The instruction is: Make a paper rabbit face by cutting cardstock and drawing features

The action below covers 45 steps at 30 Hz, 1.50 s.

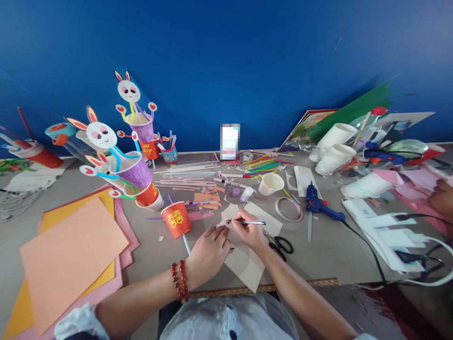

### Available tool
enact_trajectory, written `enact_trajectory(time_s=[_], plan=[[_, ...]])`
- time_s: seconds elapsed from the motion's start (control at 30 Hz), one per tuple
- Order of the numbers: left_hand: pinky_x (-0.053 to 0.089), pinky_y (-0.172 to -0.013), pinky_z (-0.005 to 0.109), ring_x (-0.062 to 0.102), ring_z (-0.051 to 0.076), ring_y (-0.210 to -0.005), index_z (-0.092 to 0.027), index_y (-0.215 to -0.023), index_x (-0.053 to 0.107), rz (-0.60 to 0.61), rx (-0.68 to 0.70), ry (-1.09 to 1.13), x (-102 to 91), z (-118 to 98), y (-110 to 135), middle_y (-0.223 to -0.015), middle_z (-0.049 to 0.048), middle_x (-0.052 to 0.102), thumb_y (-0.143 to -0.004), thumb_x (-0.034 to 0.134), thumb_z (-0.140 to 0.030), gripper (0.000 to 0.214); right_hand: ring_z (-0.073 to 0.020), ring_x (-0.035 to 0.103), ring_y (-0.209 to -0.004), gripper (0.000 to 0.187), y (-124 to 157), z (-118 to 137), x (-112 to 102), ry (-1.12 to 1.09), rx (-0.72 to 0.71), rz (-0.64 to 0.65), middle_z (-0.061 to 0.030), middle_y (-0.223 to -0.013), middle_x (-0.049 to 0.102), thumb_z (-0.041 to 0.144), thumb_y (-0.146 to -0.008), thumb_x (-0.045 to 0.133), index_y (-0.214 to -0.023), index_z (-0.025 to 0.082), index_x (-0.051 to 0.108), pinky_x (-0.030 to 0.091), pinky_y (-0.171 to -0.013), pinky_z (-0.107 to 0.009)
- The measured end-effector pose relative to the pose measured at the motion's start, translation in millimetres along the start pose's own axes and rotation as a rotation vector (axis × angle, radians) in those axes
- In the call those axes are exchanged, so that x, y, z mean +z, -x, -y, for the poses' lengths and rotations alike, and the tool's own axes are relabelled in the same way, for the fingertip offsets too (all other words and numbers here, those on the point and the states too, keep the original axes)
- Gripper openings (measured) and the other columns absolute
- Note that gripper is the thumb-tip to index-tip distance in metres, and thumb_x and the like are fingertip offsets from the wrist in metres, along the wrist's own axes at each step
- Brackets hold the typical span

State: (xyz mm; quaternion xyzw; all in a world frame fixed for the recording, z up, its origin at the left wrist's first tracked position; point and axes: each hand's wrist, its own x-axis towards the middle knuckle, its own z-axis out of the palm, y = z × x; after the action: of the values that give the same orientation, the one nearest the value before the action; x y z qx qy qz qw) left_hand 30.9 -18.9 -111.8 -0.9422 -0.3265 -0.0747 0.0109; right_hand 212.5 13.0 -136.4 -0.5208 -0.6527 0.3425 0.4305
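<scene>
My right hand (249, 227) grips a slim pen (256, 222) with a pale barrel and black end. Its tip is at a small reddish mark by the upper left of a white sheet of paper (253, 267). My left hand (210, 248) lies palm down over the sheet's left side, fingers stretched out and close to the pen tip. A small dark tip pokes out beside that thumb; what it belongs to is hidden. Black-handled scissors (283, 245) lie partly behind my right wrist. Left of my left hand, a red paper cup (177, 219) tilts on a pale stick.
Rabbit figures on purple and red cups (138, 172) stand at left, behind coloured paper sheets (74, 259). A blue glue gun (320, 203), tape roll (289, 209) and power strip (378, 236) lie right. Straws and markers spread behind; another person's hand (444, 198) shows far right.
</scene>
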Motion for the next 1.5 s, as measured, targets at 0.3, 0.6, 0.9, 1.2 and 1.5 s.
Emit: enact_trajectory(time_s=[0.3,0.6,0.9,1.2,1.5], plan=[[0.047,-0.103,0.042,0.062,0.029,-0.12,-0.008,-0.1,0.068,-0.027,0.003,0.007,2.4,-0.5,0.8,-0.123,0.0182,0.068,-0.098,0.054,-0.032,0.028,-0.0124,0.048,-0.053,0.019,-0.1,-0.1,0.6,0.046,-0.007,0.013,0.003,-0.06,0.056,0.023,-0.088,0.053,-0.069,0.023,0.049,0.037,-0.052,-0.023],[0.048,-0.101,0.041,0.064,0.028,-0.118,-0.008,-0.098,0.068,-0.066,0.009,-0.016,2.4,0.2,0.7,-0.12,0.0174,0.069,-0.097,0.056,-0.032,0.027,-0.0155,0.063,-0.06,0.003,-0.4,-1.5,1.5,-0.055,0.029,-0.018,-0.0005,-0.07,0.068,0.022,-0.085,0.057,-0.085,0.023,0.054,0.047,-0.055,-0.023],[0.049,-0.1,0.04,0.064,0.027,-0.117,-0.009,-0.099,0.069,-0.063,0.001,-0.018,2.0,-0.4,0.9,-0.12,0.016,0.07,-0.096,0.058,-0.032,0.026,-0.0167,0.066,-0.064,0.003,1.1,-6.2,0.7,-0.065,-0.024,-0.002,-0.0029,-0.078,0.072,0.025,-0.089,0.061,-0.09,0.022,0.06,0.05,-0.056,-0.026],[0.049,-0.101,0.041,0.064,0.027,-0.117,-0.008,-0.099,0.069,-0.054,-0.004,0.007,2.9,0.0,0.1,-0.121,0.0168,0.07,-0.096,0.059,-0.031,0.025,-0.0167,0.061,-0.061,0.012,3.5,-1.9,-2.6,-0.084,0.008,0.0,-0.0041,-0.072,0.069,0.024,-0.092,0.053,-0.082,0.021,0.059,0.047,-0.056,-0.026],[0.05,-0.102,0.042,0.065,0.028,-0.117,-0.008,-0.099,0.069,-0.047,0.005,-0.005,2.3,-0.2,0.5,-0.121,0.017,0.069,-0.095,0.059,-0.031,0.025,-0.016,0.062,-0.06,0.01,2.5,-0.9,-1.2,-0.065,0.009,-0.01,-0.0023,-0.071,0.07,0.022,-0.089,0.054,-0.079,0.022,0.058,0.048,-0.057,-0.024]])
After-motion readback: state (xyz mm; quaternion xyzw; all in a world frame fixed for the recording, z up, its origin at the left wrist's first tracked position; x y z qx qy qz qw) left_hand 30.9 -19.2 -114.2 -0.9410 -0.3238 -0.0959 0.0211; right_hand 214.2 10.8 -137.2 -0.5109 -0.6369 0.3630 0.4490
